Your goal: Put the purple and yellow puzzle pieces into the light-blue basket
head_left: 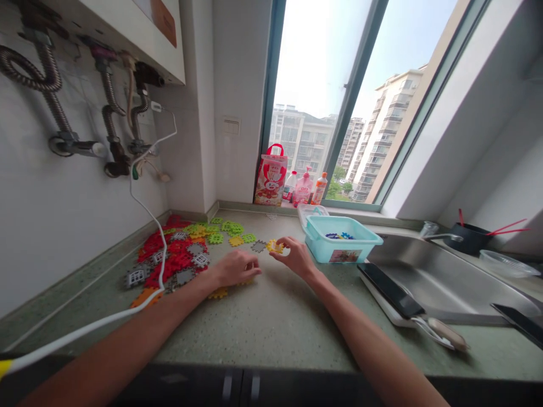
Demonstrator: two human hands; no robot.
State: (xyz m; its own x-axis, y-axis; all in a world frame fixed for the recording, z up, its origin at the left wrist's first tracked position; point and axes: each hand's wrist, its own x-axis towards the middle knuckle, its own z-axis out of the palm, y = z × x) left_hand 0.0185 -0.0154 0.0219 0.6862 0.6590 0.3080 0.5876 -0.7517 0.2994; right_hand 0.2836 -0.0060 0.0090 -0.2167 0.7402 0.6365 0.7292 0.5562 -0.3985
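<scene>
My right hand (296, 259) pinches a yellow notched building piece (275, 246) between thumb and fingers, low over the counter. Just left of that piece lies a grey notched piece (258, 246). My left hand (237, 268) is loosely closed with the fingers curled; whatever is in them is hidden. Orange-yellow pieces (219, 293) show at the edge below it. Behind my left hand lie green pieces (231, 228) and another yellow piece (236, 241). To the left spreads a heap of red pieces (169, 254) mixed with grey window-like pieces (136, 276).
A turquoise tub (347, 252) with blue pieces (339, 236) stands right of my right hand, its lid (311, 212) behind it. A white cable (162, 249) crosses the heap. The sink (424, 277) is at right, a dark knife-like blade (390, 288) by its edge. Bottles (302, 189) line the sill.
</scene>
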